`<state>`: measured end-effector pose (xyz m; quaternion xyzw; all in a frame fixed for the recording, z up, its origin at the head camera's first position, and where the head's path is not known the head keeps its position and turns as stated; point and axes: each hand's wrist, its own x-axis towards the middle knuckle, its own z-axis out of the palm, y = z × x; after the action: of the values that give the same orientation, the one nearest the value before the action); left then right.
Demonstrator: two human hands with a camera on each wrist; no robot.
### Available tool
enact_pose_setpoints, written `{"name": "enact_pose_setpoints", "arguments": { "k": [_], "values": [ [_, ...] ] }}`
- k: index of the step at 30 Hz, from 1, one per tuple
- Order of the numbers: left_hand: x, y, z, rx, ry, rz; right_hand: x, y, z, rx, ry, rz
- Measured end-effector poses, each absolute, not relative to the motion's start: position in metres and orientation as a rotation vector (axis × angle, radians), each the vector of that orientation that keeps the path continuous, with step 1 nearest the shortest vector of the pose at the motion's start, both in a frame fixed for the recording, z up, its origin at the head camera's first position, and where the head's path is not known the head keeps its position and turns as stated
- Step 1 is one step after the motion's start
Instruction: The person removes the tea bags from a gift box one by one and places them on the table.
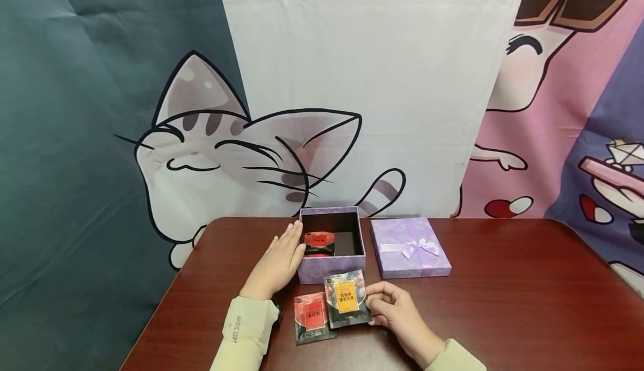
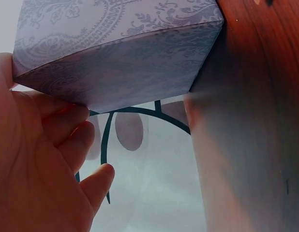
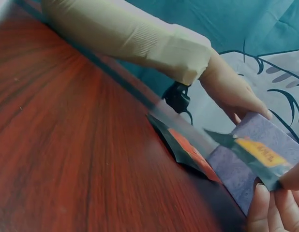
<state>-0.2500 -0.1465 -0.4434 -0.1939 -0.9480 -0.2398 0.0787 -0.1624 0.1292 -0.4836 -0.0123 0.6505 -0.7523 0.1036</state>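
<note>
My right hand [image 1: 397, 315] pinches the right edge of a dark tea sachet with a yellow label [image 1: 346, 299]. The sachet is in front of the purple box and partly overlaps a red-labelled tea sachet [image 1: 313, 318] on the table. My left hand [image 1: 275, 262] rests its fairly straight fingers against the left side of the purple gift box [image 1: 329, 273]; the left wrist view shows the fingers touching the patterned box wall [image 2: 135, 63]. Within the box, at its left, lies a red and black sachet [image 1: 320, 241].
The matching purple lid [image 1: 410, 248] with a ribbon bow lies right of the box on the brown wooden table [image 1: 513, 287]. Behind the table hangs a printed cloth [image 1: 382, 80] with a cartoon cat. A black wrist device [image 3: 178, 98] shows below the left sleeve.
</note>
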Motion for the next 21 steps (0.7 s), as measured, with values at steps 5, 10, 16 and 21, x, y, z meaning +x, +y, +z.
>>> {"name": "enact_pose_setpoints", "arguments": {
  "k": [5, 10, 16, 21],
  "values": [
    [-0.2500, -0.1467, -0.4422, -0.582, -2.844, -0.722, -0.1645, 0.1327, -0.4867, -0.020, 1.931, -2.214],
    [-0.2504, -0.1468, -0.4412, -0.583, -2.841, -0.717, -0.1658, 0.1338, -0.4900, -0.006, 1.947, -2.197],
    [-0.2511, -0.1473, -0.4428, -0.603, -2.822, -0.712, -0.1654, 0.1308, -0.4916, 0.012, 2.086, -2.147],
    [-0.2502, -0.1477, -0.4426, -0.585, -2.850, -0.714, -0.1644, 0.1277, -0.4923, 0.012, 2.206, -2.103]
  ]
}}
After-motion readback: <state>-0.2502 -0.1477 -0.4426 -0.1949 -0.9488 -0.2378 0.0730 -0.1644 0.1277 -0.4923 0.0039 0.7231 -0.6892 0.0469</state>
